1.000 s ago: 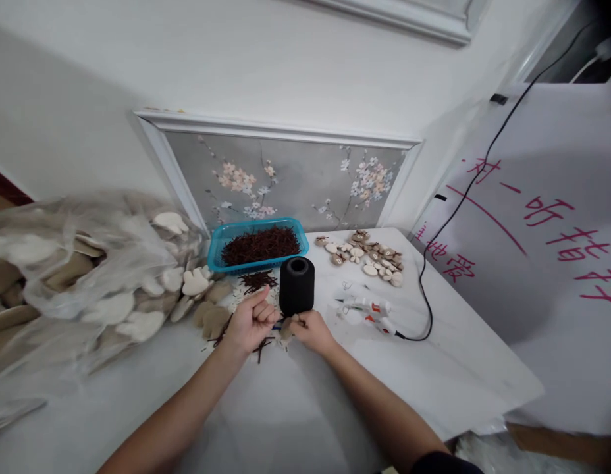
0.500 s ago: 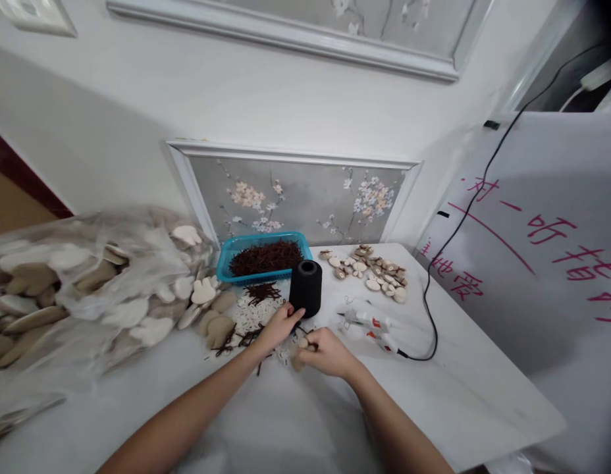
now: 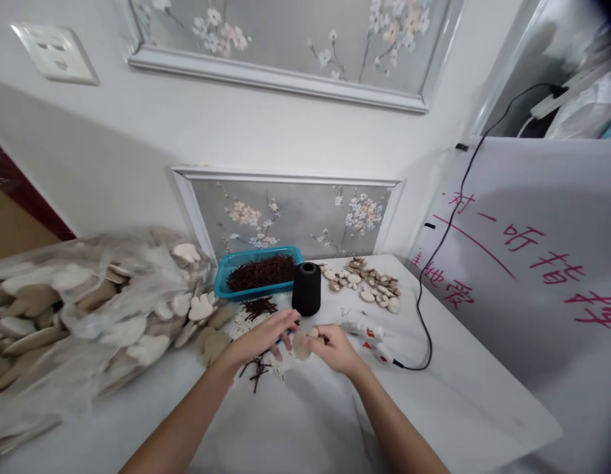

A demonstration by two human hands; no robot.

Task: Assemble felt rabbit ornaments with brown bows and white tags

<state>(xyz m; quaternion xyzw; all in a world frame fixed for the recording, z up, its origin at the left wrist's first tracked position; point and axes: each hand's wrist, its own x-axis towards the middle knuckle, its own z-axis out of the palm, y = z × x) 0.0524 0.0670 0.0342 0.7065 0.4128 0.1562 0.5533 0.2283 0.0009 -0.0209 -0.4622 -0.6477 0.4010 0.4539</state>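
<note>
My right hand (image 3: 334,347) is closed around a beige felt cutout (image 3: 301,345), its rounded end showing past the thumb. Close by on the left, my left hand (image 3: 266,339) has its fingers stretched out and parted, slightly blurred. A thin blue object (image 3: 284,338) shows by those fingers; I cannot tell whether it is touched. Just behind the hands stands a black thread cone (image 3: 306,291). Dark brown cord pieces (image 3: 257,370) and small white bits (image 3: 242,325) lie around and under the left hand.
A blue basket (image 3: 221,284) full of brown cords stands against the wall. At left, a clear plastic bag (image 3: 108,289) holds many beige and white cutouts. Finished-looking small pieces (image 3: 379,284) lie at back right. White glue guns (image 3: 377,339) with a black cable (image 3: 424,329) lie right.
My left hand has moved away from the base of the thread cone and its fingers have spread. My right hand still holds the cutout, now turned. The camera view has tilted up.
</note>
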